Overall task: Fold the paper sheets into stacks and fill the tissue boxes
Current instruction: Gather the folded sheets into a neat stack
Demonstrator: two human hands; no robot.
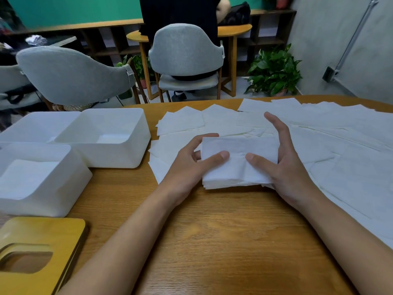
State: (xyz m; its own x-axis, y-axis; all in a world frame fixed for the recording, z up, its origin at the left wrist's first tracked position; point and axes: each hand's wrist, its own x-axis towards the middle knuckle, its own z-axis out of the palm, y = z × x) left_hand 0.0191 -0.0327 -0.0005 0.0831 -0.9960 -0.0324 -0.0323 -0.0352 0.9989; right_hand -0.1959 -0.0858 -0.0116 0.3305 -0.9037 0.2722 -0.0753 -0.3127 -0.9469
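Forearms reach in from the near edge of the tabletop [212, 241], and both hands meet on a stack [238, 169] of folded paper. The left hand [189, 165] has a narrow grip on the stack's left end, thumb flat on top and fingers curled round the edge. The right hand [287, 169] takes the right end with its thumb on top; its fingers stand up loosely past the far corner, so that grip looks lighter. I cannot tell whether the stack rests on the loose sheets [340, 145] spread across the right and far side, or is lifted just clear of them. Its long axis runs left to right.

The white boxes lie to the left. The near box [53, 201] already has paper in it, and the far box [119, 158] looks empty. The left hand is nearer to them, so the stack would probably travel leftward, its long side roughly in line with the far box. A yellow lid [53, 233] with a slot lies at the near left corner.
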